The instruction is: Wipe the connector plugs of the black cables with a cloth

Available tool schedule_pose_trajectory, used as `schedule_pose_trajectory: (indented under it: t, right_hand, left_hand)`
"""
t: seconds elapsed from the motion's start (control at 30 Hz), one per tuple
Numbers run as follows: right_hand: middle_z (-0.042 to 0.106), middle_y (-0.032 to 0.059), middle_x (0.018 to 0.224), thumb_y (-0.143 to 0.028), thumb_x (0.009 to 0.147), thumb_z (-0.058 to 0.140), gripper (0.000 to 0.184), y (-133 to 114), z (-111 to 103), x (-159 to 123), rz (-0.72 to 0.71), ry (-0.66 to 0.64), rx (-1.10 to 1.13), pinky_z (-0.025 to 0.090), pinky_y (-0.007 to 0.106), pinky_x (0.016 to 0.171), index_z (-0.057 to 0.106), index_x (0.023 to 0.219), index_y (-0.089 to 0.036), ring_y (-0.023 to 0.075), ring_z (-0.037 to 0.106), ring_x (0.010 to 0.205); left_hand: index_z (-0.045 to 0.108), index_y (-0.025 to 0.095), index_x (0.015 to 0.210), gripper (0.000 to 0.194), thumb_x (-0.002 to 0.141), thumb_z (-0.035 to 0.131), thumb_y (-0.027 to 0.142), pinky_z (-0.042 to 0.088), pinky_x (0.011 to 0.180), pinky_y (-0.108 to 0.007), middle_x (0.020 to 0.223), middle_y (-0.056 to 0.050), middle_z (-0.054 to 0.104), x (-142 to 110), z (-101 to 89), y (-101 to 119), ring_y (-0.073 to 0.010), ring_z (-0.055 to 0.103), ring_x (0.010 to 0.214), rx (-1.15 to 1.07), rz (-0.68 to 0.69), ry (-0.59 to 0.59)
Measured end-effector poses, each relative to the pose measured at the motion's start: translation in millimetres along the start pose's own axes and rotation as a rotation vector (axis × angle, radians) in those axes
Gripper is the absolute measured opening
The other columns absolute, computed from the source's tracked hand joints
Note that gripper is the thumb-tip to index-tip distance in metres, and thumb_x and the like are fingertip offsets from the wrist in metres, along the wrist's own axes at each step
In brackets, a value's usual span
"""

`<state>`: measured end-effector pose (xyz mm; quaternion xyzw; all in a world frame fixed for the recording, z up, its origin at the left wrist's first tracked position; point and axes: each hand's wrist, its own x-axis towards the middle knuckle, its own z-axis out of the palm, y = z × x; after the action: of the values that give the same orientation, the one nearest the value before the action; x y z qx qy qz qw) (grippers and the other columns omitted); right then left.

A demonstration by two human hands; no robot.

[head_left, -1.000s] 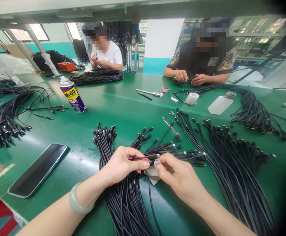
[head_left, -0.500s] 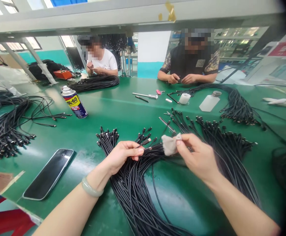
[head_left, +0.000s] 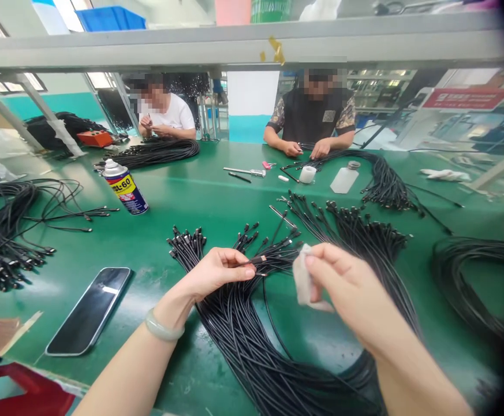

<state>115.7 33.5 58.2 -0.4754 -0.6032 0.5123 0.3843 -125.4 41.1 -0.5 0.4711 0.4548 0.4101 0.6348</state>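
Observation:
My left hand (head_left: 223,268) pinches a black cable (head_left: 258,261) just behind its metal plug, and a second plug tip shows under the thumb. A small whitish cloth (head_left: 304,277) hangs from my right hand (head_left: 342,277), gripped between thumb and fingers, to the right of the plug and apart from it. Under my left hand lies a thick bundle of black cables (head_left: 243,335), curving away to the lower right. More connector ends (head_left: 186,240) fan out behind my left wrist. Another cable bundle (head_left: 364,242) lies beyond my right hand.
A spray can (head_left: 126,188) stands at the back left, and a phone (head_left: 89,312) lies at the left. Calipers (head_left: 245,171), a white roll (head_left: 308,174) and a translucent bottle (head_left: 345,178) are farther back. Two co-workers sit across the table; a shelf beam (head_left: 169,49) crosses above.
My right hand has drawn the cloth away from the plug to the right and slightly down. My left hand still holds the cable. The camera view has tilted up and shifted right.

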Motion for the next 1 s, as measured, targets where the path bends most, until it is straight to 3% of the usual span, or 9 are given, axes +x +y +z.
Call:
schedule_pose_trajectory:
  t: [0.13, 0.37, 0.77, 1.0]
  right_hand:
    - [0.053, -0.0037, 0.055, -0.044, 0.09, 0.059, 0.029, 23.1, 21.6, 1.6, 0.084, -0.061, 0.084, 0.042, 0.022, 0.049, 0.054, 0.076, -0.019, 0.0112, 0.048, 0.049]
    - [0.047, -0.0071, 0.056, -0.043, 0.093, 0.055, 0.027, 45.5, 41.1, 4.1, 0.1, -0.057, 0.078, 0.036, 0.021, 0.048, 0.052, 0.079, -0.02, 0.0098, 0.043, 0.049]
    - [0.052, -0.0044, 0.065, -0.041, 0.095, 0.055, 0.026, 57.1, 47.6, 3.8, 0.082, -0.175, 0.09, 0.041, 0.024, 0.053, 0.05, 0.079, -0.02, 0.0112, 0.047, 0.055]
    - [0.042, -0.0091, 0.057, -0.037, 0.096, 0.053, 0.027, 65.7, 53.5, 8.7, 0.101, -0.143, 0.143, 0.03, 0.02, 0.043, 0.043, 0.076, -0.022, 0.0081, 0.036, 0.046]
  left_hand:
    - [0.069, 0.012, 0.079, 0.03, 0.062, 0.09, 0.025, 0.05, 0.074, -0.025, 0.077, -0.002, 0.071, -1.9, 0.4, 0.8, -0.0119, 0.064, 0.072, 0.058, 0.01, -0.014]
    - [0.063, 0.014, 0.077, 0.03, 0.063, 0.088, 0.021, 0.05, 0.077, -0.026, 0.08, -0.002, 0.071, -2.7, 4.4, -2.2, -0.0132, 0.066, 0.078, 0.085, 0.073, 0.017]
    - [0.059, 0.014, 0.073, 0.03, 0.06, 0.086, 0.019, 0.047, 0.071, -0.025, 0.073, 0.001, 0.066, -1.9, 8.6, 0.0, -0.0104, 0.059, 0.068, 0.092, 0.044, 0.085]
    - [0.059, 0.013, 0.07, 0.028, 0.06, 0.085, 0.02, 0.046, 0.07, -0.025, 0.073, -0.001, 0.067, 1.1, 12.4, -2.6, -0.0111, 0.058, 0.068, 0.115, 0.058, 0.093]
